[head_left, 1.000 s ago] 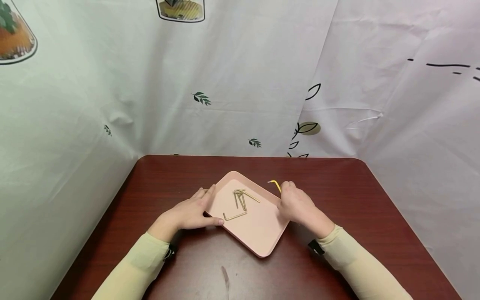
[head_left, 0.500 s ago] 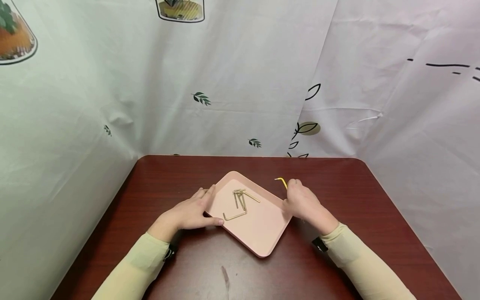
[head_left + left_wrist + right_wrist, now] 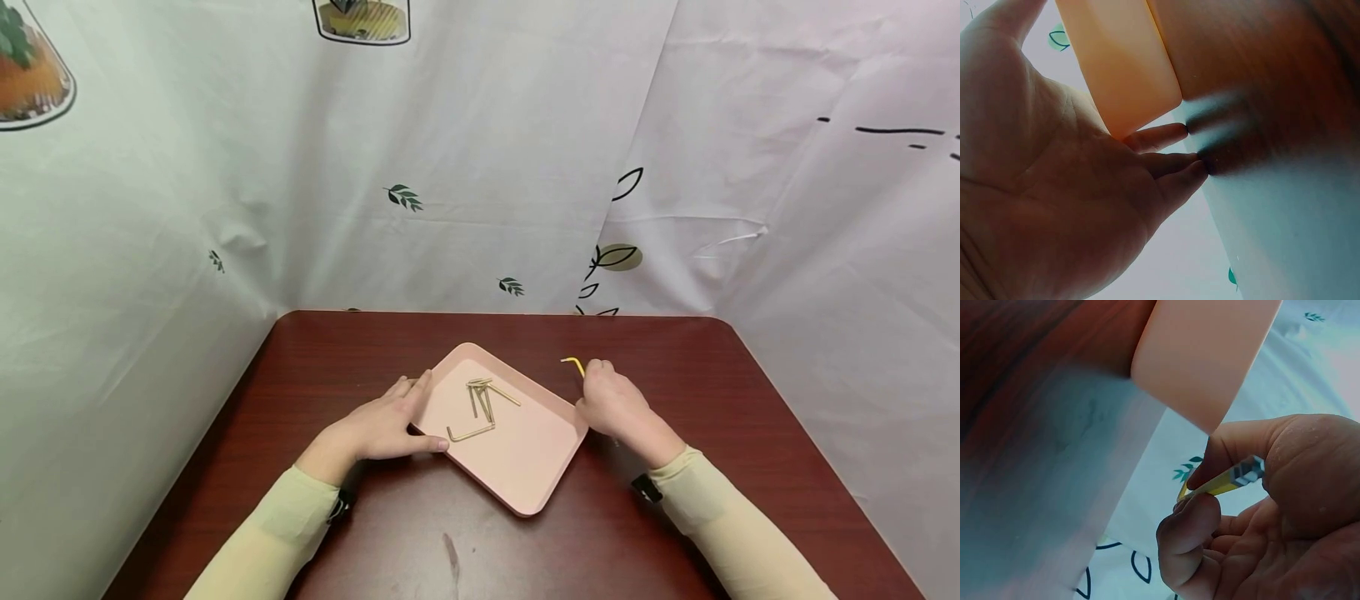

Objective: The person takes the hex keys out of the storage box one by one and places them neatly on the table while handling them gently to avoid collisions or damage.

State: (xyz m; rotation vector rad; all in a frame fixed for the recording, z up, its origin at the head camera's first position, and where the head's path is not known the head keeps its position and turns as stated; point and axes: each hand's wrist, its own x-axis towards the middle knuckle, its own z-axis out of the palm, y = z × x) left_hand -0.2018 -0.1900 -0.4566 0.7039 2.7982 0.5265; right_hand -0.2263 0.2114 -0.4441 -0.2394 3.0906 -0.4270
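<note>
A pink rectangular tray [image 3: 517, 475] lies slantwise on the table. My left hand [image 3: 378, 427] rests at its left corner, thumb on the near rim and straight fingers along the far-left side. Inside the tray, several brass-coloured hex keys [image 3: 504, 394] lie in a loose cluster, one L-shaped hex key [image 3: 471, 434] nearest the thumb. At the tray's right corner, my right hand [image 3: 618, 410] pinches a yellow hex key [image 3: 576, 362] between thumb and curled fingers. Its bent end sticks out past the fingers; the right wrist view shows the faceted metal end of the yellow hex key [image 3: 1225, 480].
The dark red wooden table [image 3: 675, 358] extends on all sides of the tray. White printed cloth [image 3: 465, 167] hangs behind the table and at both sides. A dark smear [image 3: 451, 552] marks the table near the front edge.
My right hand has moved rightward with the yellow hex key, from over the tray's right side to its right corner. The left hand, tray and brass-coloured hex keys have stayed put.
</note>
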